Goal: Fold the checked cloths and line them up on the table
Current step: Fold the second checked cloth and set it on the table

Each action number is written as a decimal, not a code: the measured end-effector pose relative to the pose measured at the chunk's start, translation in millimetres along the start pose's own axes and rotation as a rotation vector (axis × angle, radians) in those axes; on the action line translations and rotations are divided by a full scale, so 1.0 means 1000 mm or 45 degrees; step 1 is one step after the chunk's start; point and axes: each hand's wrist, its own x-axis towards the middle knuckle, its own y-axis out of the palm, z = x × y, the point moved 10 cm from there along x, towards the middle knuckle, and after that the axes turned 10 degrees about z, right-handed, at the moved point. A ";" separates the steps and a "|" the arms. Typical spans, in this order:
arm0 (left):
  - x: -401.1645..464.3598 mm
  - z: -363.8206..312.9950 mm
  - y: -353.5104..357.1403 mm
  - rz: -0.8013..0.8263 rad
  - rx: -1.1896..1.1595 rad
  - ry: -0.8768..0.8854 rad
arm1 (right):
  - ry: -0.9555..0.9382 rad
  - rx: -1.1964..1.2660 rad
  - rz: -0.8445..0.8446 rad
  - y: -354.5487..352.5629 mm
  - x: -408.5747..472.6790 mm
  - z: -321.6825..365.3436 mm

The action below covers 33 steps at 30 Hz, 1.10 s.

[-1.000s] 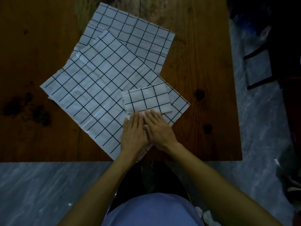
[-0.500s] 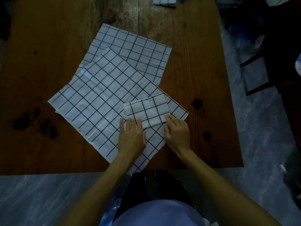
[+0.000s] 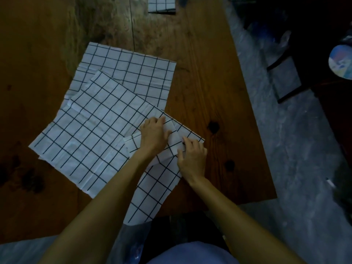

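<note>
Two hands are on the small folded cloth [image 3: 171, 141] at about 4 o'clock from the table's [image 3: 209, 77] middle: your left hand [image 3: 154, 135] lies over its left part with fingers bent onto the fabric, though whether they pinch it or only press you cannot tell from here; your right hand [image 3: 192, 159] has its fingers curled on the near right edge, apparently nipping a layer. Keep the left hand firm as an anchor, carry the gripped edge over squarely so the black grid lines meet, then crease with flat fingers. This cloth is white with a black check, thin and creased, and rests on a larger open cloth [image 3: 91, 138], which overlaps another [image 3: 133, 69] toward 12 o'clock. One finished fold [image 3: 162, 4] waits at the far edge, roughly 12 o'clock.
</note>
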 end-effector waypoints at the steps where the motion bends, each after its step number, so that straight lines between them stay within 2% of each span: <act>1: 0.003 0.002 0.001 0.017 -0.030 -0.041 | -0.007 0.005 0.004 0.000 0.000 0.000; 7: 0.010 0.017 0.003 0.039 -0.175 -0.210 | -0.015 0.058 0.057 0.002 0.002 -0.003; 12: 0.005 0.014 -0.004 0.004 -0.266 -0.165 | -0.016 0.099 0.093 0.002 0.005 -0.004; 18: -0.016 0.009 -0.021 -0.033 -0.574 -0.040 | 0.016 0.193 0.197 0.002 0.007 -0.002; 22: -0.039 0.004 -0.055 -0.156 -0.807 0.093 | 0.080 0.438 0.279 -0.006 0.014 0.008; 25: -0.056 0.001 -0.089 -0.252 -0.892 0.158 | 0.099 0.975 0.352 -0.025 0.016 0.031; 27: -0.067 0.000 -0.110 -0.280 -0.976 0.196 | 0.063 1.286 0.323 -0.044 0.012 0.050; 30: -0.083 -0.001 -0.142 -0.316 -1.022 0.269 | -0.022 1.477 0.256 -0.073 0.006 0.075; 33: -0.099 0.004 -0.177 -0.384 -1.085 0.339 | -0.124 1.506 0.156 -0.108 -0.002 0.106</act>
